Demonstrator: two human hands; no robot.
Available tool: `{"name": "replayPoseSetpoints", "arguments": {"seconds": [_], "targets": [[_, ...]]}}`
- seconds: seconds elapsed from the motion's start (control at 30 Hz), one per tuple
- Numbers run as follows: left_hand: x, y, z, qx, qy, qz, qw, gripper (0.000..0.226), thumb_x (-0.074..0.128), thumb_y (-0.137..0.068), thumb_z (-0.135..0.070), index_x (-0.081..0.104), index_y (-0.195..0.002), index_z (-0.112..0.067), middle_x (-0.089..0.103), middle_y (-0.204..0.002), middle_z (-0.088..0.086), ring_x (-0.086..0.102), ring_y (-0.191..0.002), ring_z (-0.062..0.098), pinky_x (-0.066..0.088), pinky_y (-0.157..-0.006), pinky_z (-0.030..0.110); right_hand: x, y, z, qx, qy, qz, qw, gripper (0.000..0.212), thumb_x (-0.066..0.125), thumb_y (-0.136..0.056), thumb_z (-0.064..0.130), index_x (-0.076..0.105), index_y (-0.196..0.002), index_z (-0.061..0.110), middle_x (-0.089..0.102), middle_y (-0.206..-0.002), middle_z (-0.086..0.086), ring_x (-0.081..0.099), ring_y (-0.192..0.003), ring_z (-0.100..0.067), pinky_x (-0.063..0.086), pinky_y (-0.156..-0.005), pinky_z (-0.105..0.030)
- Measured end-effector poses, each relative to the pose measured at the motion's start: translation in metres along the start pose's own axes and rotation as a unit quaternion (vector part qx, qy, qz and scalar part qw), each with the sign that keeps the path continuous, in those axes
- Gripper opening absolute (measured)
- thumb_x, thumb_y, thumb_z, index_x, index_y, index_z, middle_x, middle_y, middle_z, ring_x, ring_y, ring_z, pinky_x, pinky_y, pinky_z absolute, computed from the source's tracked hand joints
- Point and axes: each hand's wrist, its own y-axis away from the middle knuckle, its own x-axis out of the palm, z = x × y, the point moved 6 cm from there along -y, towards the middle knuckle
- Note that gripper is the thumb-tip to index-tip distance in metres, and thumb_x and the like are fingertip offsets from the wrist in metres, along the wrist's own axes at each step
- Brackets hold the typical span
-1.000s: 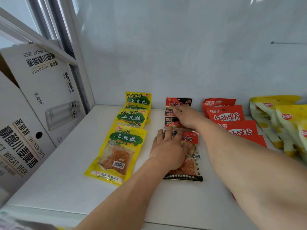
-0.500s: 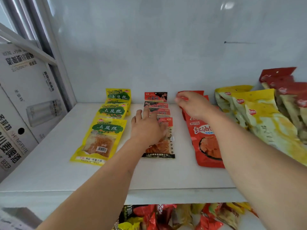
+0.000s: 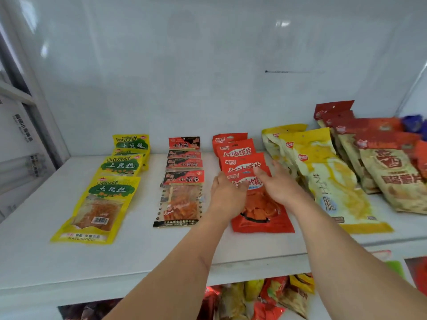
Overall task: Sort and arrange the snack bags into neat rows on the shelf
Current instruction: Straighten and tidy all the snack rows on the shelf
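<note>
Step in hand, by my read: squaring up the red row. Two rows to its left look done, right side still loose.

Left to right on the shelf [image 3: 34,250]:
- Yellow bags [image 3: 97,204] at 9 o'clock: 4 visible, overlapped front to back, neat.
- Black-red bags [image 3: 181,197] just left of centre: 4 showing, straight.
- Red bags [image 3: 238,155] at centre: 4 tops counted, front one lying flat toward the edge.
- Left hand [image 3: 227,195]: fingers apart, flat on the front red bag's left edge, not clamped on it.
- Right hand [image 3: 277,183]: open too, fingers spread on the same bag's upper right.
- Pale-yellow bags [image 3: 332,181] at 3 o'clock: approx 3, leaning, uneven.
- Dark-red bags [image 3: 390,167] far right: 4 or so, blurred, count unsure.

Next move prob calls for both palms nudging the red stack's sides in together so edges line up, w/ light pressure since the slick bags slide. Then shift right to the leaning pale-yellow lot.
</note>
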Motion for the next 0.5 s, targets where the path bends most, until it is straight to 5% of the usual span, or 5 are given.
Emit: {"name": "replayPoseSetpoints", "arguments": {"seconds": [0.07,0.17,0.33,0.5], "targets": [[0.005,-0.002,0.0,-0.003,0.008,-0.017,1.0,0.065,0.06,-0.086,-0.044,0.04,-0.141,-0.013,0.051,-0.135,0.007,0.051,-0.125,0.029,0.044,-0.106,0.05,0.007,-0.009,-0.011,0.024,-0.012,0.02,0.999,0.074,0.047,-0.089,0.069,0.041,-0.144,0.02,0.054,-0.142,0.0,0.052,-0.128,-0.024,0.041,-0.098,-0.033],[0.012,-0.004,0.003,0.004,0.002,-0.038,0.999,0.064,0.058,-0.082,-0.041,0.044,-0.139,-0.016,0.054,-0.133,0.006,0.056,-0.119,0.027,0.047,-0.103,0.05,0.014,-0.017,-0.017,0.04,-0.039,0.051,0.997,0.065,0.049,-0.096,0.057,0.037,-0.146,0.017,0.056,-0.14,-0.002,0.054,-0.126,-0.025,0.037,-0.087,-0.027],[0.007,-0.007,-0.006,-0.001,-0.008,-0.061,0.998,0.051,0.065,-0.087,-0.038,0.049,-0.132,-0.021,0.059,-0.125,0.001,0.062,-0.11,0.022,0.052,-0.097,0.046,0.017,-0.032,-0.019,0.038,-0.055,0.053,0.996,0.088,0.049,-0.094,0.061,0.012,-0.157,0.012,0.035,-0.157,-0.008,0.04,-0.14,-0.029,0.034,-0.109,-0.038],[0.002,-0.022,-0.013,-0.026,0.059,-0.041,0.997,0.037,0.068,-0.084,-0.035,0.055,-0.119,-0.027,0.072,-0.11,-0.002,0.073,-0.091,0.016,0.06,-0.085,0.044,0.022,-0.046,-0.02,0.035,-0.075,0.055,0.995,0.077,0.046,-0.097,0.058,0.02,-0.155,0.015,0.042,-0.153,-0.008,0.047,-0.135,-0.029,0.038,-0.107,-0.038]]}}
